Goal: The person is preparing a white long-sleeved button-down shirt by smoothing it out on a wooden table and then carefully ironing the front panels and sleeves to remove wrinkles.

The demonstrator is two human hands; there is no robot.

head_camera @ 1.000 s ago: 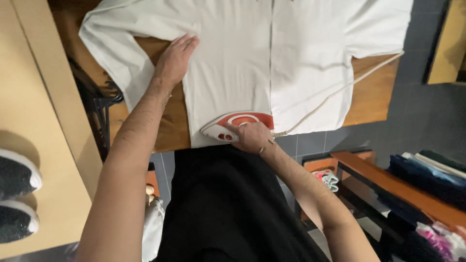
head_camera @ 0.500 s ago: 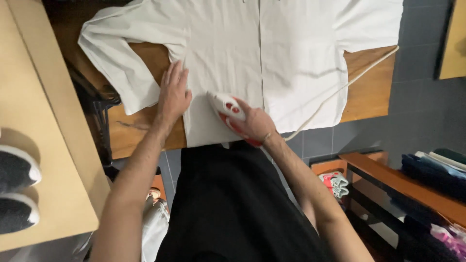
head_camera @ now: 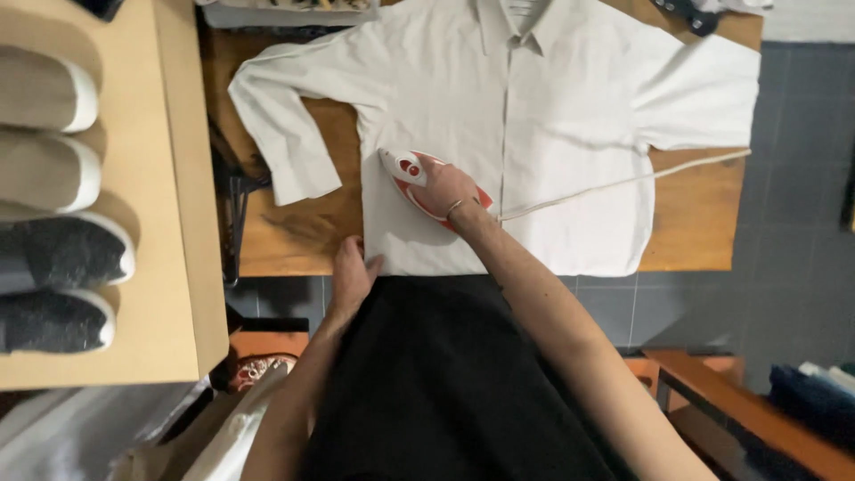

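Head view, one iron [head_camera: 419, 178], one shirt [head_camera: 534, 116], four shoes [head_camera: 53, 249]

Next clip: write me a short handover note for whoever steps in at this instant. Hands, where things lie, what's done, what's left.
Right hand: grip closed on the red and white iron, which sits on the white shirt, on the panel left of the button line.
Left hand: flat on the shirt's bottom hem at the near edge of the wooden table.
Shirt lies spread front up, sleeves out; the iron's cord trails right across it.
Done: cannot tell which areas are pressed.
Left: probably the right panel and sleeves.
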